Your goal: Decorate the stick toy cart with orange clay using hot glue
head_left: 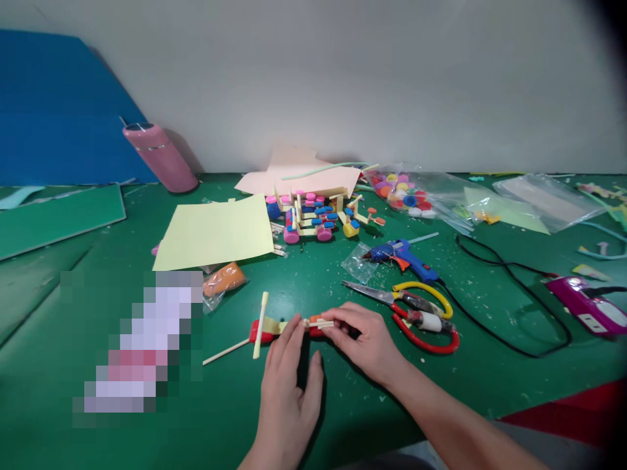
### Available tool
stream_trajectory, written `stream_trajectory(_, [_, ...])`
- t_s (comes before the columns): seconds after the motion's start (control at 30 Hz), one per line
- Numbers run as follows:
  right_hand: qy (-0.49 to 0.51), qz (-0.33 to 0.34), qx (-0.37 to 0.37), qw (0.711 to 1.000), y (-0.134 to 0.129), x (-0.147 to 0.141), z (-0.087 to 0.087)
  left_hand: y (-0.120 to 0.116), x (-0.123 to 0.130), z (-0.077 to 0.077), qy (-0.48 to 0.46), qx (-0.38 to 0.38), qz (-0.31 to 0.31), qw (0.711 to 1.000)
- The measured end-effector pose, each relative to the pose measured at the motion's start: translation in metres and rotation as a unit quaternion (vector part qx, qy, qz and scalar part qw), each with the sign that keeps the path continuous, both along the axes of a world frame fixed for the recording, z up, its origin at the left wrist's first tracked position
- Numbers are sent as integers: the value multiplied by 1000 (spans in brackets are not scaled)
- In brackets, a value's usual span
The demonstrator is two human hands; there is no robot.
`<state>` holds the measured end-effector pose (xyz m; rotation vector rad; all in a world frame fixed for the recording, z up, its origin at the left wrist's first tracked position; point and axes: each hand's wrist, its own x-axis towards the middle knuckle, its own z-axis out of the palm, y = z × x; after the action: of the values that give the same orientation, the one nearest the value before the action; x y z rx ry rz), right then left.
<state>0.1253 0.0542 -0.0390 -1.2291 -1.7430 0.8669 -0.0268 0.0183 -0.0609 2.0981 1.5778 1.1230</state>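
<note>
On the green table lies a small toy model with red caps (261,331), a pale craft-stick body (277,327) and a crosswise pale yellow strip (261,324). A thin wooden stick (226,352) lies at its left end. My left hand (292,385) rests its outstretched fingertips on the model's middle, thumb held apart. At the model's right end, my right hand (365,339) pinches short pale wooden sticks (324,324) between thumb and fingers. These sticks lie over an orange-red piece (315,331). My fingers hide part of the model.
Scissors (409,307) and a blue glue gun (401,256) lie to the right, with a black cord running to a purple power strip (590,303). Behind are several toy cars (313,219), yellow paper (215,232), bagged bottle caps (406,196), orange clay (225,279) and a pink bottle (161,156).
</note>
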Motion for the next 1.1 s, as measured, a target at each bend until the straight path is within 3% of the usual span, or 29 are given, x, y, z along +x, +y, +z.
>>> stream_trajectory(1.1, [-2, 1, -4, 1000, 0, 0, 1, 1, 0, 1, 6, 3, 0, 1000])
